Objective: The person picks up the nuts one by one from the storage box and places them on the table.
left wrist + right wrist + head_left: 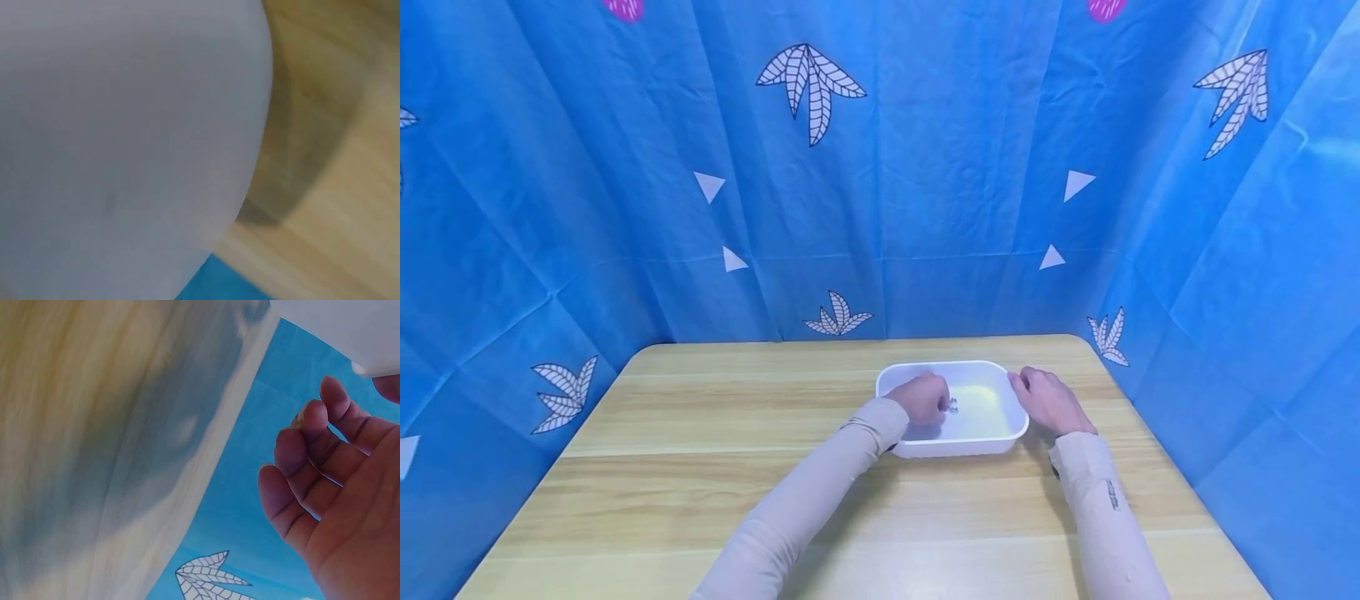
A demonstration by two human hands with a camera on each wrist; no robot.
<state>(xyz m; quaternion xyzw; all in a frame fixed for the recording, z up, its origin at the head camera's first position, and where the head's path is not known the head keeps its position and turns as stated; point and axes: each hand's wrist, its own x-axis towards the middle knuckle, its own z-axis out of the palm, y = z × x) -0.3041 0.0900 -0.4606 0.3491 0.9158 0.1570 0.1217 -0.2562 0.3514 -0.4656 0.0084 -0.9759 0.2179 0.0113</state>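
Note:
A white rectangular plastic basin (955,447) with rounded corners stands on the table. My left hand (922,398) reaches into it over the left side, fingers curled. A small silvery or clear object (952,406) shows at the thumb side of that hand, seemingly pinched there; its kind is too small to make out. At the basin's right rim is my right hand (1051,402), its thumb against the edge. The right wrist view shows this hand's fingers (290,450) loosely bent, apart from the basin and holding nothing. A blurred pale surface fills most of the left wrist view.
The wooden table (700,442) has rounded far corners and extends left of the basin and in front of it. Blue curtains (955,167) printed with leaves and triangles hang behind the table and along both sides.

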